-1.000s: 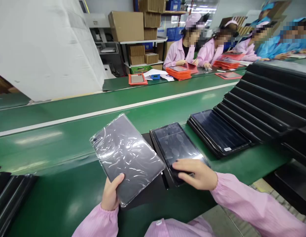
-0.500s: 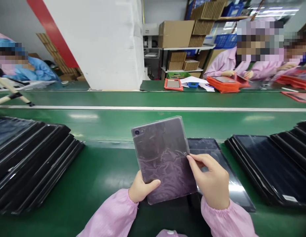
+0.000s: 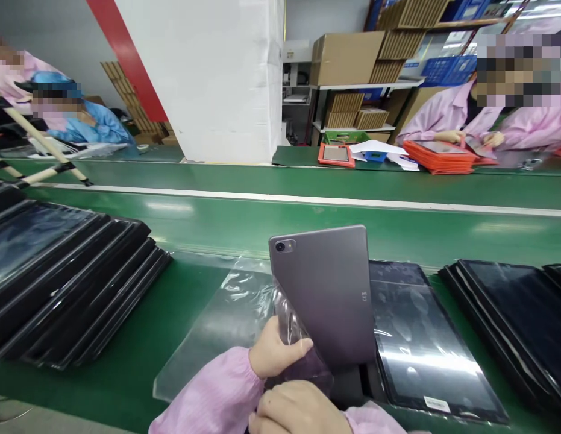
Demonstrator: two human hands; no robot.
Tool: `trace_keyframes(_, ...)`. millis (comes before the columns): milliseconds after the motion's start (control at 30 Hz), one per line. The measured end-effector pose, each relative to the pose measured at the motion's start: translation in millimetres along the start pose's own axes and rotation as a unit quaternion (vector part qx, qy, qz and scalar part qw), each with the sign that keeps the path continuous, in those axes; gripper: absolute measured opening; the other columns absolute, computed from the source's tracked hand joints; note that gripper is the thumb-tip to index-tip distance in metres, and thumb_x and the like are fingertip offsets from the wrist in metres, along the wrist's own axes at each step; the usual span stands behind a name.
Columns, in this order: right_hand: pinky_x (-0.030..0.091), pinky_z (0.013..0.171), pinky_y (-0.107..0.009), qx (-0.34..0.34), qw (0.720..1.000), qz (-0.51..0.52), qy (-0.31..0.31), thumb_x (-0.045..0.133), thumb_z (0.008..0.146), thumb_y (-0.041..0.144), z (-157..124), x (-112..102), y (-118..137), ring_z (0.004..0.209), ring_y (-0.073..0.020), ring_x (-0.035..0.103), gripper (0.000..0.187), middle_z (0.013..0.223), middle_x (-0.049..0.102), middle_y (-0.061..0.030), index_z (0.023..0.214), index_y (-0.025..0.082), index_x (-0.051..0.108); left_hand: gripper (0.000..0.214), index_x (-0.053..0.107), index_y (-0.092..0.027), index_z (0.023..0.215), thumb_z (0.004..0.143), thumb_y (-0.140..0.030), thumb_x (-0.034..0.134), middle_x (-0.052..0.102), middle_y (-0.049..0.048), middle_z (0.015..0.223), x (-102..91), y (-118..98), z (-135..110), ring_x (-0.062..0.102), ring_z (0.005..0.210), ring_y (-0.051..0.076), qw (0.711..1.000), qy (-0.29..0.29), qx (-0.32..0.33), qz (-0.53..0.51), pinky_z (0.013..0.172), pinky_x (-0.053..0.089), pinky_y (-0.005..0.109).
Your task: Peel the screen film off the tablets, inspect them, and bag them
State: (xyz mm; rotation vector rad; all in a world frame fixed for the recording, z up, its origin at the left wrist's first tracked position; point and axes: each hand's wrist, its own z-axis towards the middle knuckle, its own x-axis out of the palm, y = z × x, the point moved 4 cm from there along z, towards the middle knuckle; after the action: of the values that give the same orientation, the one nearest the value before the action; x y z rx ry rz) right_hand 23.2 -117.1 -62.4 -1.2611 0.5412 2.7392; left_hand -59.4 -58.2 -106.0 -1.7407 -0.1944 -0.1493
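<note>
A grey tablet (image 3: 328,289) stands back side up in front of me, its camera at the top left. My left hand (image 3: 273,352) grips its lower left corner with the thumb on crumpled clear plastic film (image 3: 226,319). That film is peeled off to the left and lies on the green belt. My right hand (image 3: 298,413) is curled below the tablet at the bottom edge; what it holds is hidden. A black tablet (image 3: 416,337), screen up, lies just to the right.
Rows of black tablets lie overlapped at the left (image 3: 58,271) and the right (image 3: 519,319). Across the green conveyor (image 3: 307,217), people in pink and blue coats work by orange trays (image 3: 438,157). A white pillar (image 3: 208,78) and cardboard boxes (image 3: 347,57) stand behind.
The clear film that wrapped the grey tablet has come off to the left and lies on the belt. My right hand dropped from the tablet's right edge to below it.
</note>
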Motion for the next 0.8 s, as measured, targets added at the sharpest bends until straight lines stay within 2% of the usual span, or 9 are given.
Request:
trace_keyframes(100,0.035,0.040,-0.026,-0.021,0.993,0.082,0.085,0.051,0.102,0.022,-1,-6,1,0.043,-0.0088,0.049,0.042,0.053,0.060,0.0030,0.060,0.019,0.058,0.037,0.073,-0.015,0.091,0.064,-0.037,0.084,0.078,0.0108,0.087,2.3,-1,2,0.073,0.087,0.030,0.998,0.053,0.031,0.014,0.083,0.059,0.041)
trace_keyframes(167,0.042,0.046,-0.022,0.006,0.982,0.171,0.078,0.050,0.103,0.025,4,-28,-5,0.047,-0.0079,0.054,0.038,0.059,0.065,0.0022,0.067,0.019,0.063,0.039,0.074,-0.015,0.096,0.066,-0.037,0.084,0.078,0.0125,0.092,0.4,2,4,0.073,0.091,0.031,0.998,0.047,0.036,0.013,0.084,0.059,0.042)
trace_keyframes(233,0.049,0.054,-0.020,0.068,0.968,0.242,-0.001,0.056,0.099,0.024,10,-59,-16,0.056,-0.0095,0.062,0.025,0.068,0.070,0.0004,0.078,0.020,0.069,0.039,0.074,-0.016,0.095,0.066,-0.038,0.085,0.078,0.0126,0.091,-2.6,6,4,0.073,0.089,0.032,0.999,0.031,0.021,0.023,0.082,0.059,0.043)
trace_keyframes(333,0.052,0.055,-0.021,0.242,0.924,0.242,-0.171,0.067,0.089,0.017,2,-101,-51,0.060,-0.0120,0.065,0.013,0.069,0.070,0.0002,0.077,0.023,0.070,0.039,0.074,-0.016,0.093,0.064,-0.038,0.086,0.078,0.0121,0.091,-7.9,9,4,0.073,0.087,0.032,0.999,0.000,0.005,0.035,0.081,0.059,0.043)
trace_keyframes(433,0.056,0.056,-0.023,0.409,0.823,0.199,-0.340,0.071,0.086,0.026,-34,-124,-95,0.062,-0.0142,0.067,0.007,0.069,0.069,-0.0007,0.081,0.023,0.073,0.046,0.073,-0.015,0.101,0.063,-0.036,0.086,0.078,0.0132,0.100,-9.8,8,4,0.073,0.096,0.032,1.000,-0.008,0.004,0.016,0.089,0.058,0.044)
trace_keyframes(500,0.062,0.067,-0.029,0.468,0.761,0.208,-0.399,0.075,0.084,0.035,-58,-124,-119,0.076,-0.0181,0.072,0.020,0.085,0.073,-0.0045,0.099,0.022,0.075,0.050,0.072,-0.014,0.102,0.060,-0.037,0.087,0.078,0.0142,0.102,-8.9,5,5,0.073,0.098,0.033,1.000,0.003,-0.004,0.001,0.090,0.057,0.045)
trace_keyframes(567,0.063,0.077,-0.035,0.497,0.739,0.265,-0.370,0.078,0.080,0.042,-68,-115,-133,0.091,-0.0231,0.073,0.040,0.103,0.075,-0.0090,0.114,0.022,0.073,0.052,0.072,-0.013,0.102,0.059,-0.038,0.088,0.078,0.0150,0.102,-7.0,2,6,0.072,0.098,0.033,1.000,0.023,-0.006,-0.006,0.090,0.057,0.045)
trace_keyframes(667,0.063,0.081,-0.041,0.516,0.735,0.374,-0.231,0.077,0.079,0.047,-59,-100,-132,0.096,-0.0278,0.073,0.050,0.111,0.076,-0.0125,0.122,0.021,0.071,0.056,0.072,-0.011,0.105,0.060,-0.039,0.089,0.077,0.0159,0.106,-1.1,-2,7,0.071,0.101,0.034,0.997,0.077,-0.016,-0.020,0.091,0.056,0.044)
trace_keyframes(800,0.063,0.076,-0.040,0.536,0.735,0.376,-0.179,0.081,0.071,0.048,-43,-128,-112,0.089,-0.0304,0.075,0.050,0.103,0.079,-0.0103,0.111,0.019,0.076,0.062,0.068,-0.011,0.118,0.067,-0.041,0.086,0.073,0.0171,0.122,15.2,-13,5,0.067,0.114,0.034,0.987,0.142,-0.051,-0.056,0.102,0.050,0.045)
